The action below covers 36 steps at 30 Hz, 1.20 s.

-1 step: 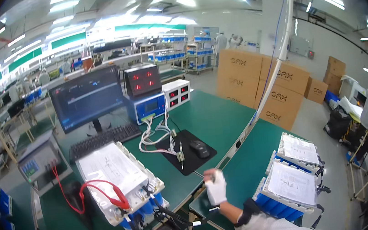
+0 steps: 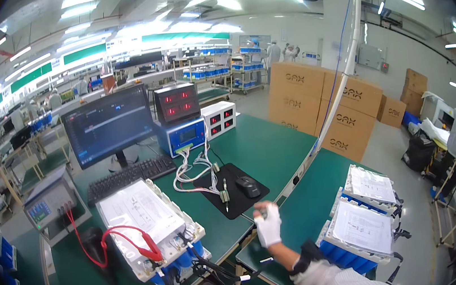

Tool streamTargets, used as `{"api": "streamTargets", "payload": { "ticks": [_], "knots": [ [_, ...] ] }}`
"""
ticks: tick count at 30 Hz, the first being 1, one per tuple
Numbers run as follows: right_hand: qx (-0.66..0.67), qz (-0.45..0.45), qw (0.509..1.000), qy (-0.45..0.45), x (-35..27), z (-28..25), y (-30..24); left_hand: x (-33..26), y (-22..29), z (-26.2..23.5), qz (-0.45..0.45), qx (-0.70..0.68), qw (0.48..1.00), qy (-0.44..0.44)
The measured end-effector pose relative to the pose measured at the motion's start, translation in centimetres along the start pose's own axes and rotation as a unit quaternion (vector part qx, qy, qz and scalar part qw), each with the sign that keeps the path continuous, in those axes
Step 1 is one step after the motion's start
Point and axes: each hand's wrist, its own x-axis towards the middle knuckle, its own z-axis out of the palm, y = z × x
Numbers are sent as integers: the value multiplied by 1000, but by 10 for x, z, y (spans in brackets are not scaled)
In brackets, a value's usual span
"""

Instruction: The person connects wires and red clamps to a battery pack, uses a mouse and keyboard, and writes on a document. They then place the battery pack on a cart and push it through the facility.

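Note:
My right hand (image 2: 268,226), in a white glove with bare fingertips, hovers over the gap between two green tabletops, just below a black mouse (image 2: 247,186) on a mouse pad (image 2: 222,208). The thumb stands apart from the loosely bent fingers, and nothing shows between them. My left hand is out of view. At the left sits a battery pack (image 2: 183,259) of blue cells in a white frame, with a printed sheet (image 2: 137,215) on top. A red clip lead (image 2: 151,249) reaches its near end, where black cables (image 2: 209,265) hang down.
A grey tester (image 2: 52,205), keyboard (image 2: 129,176), monitor (image 2: 106,126) and blue meter box (image 2: 181,135) with white wires stand on the table (image 2: 273,137). Two more battery packs (image 2: 360,229) lie at the right. A white pole (image 2: 348,65) rises before stacked cardboard boxes (image 2: 297,94). People work in the background.
My right hand has moved slightly forward, toward the mouse. The picture on the monitor has changed a little. The battery packs have stayed in place.

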Motion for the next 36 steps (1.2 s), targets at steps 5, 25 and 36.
{"api": "streamTargets", "payload": {
  "ticks": [5,25,36],
  "knots": [
    [-216,-60,975,2,81,40,27,20,-3,-11,-27,7,999,-45],
    [-339,-74,928,-135,83,54,29,33,-9,-15,-44,42,998,-20],
    [-342,-47,930,-127,84,61,35,25,3,-1,-30,20,998,-42]
  ]
}}
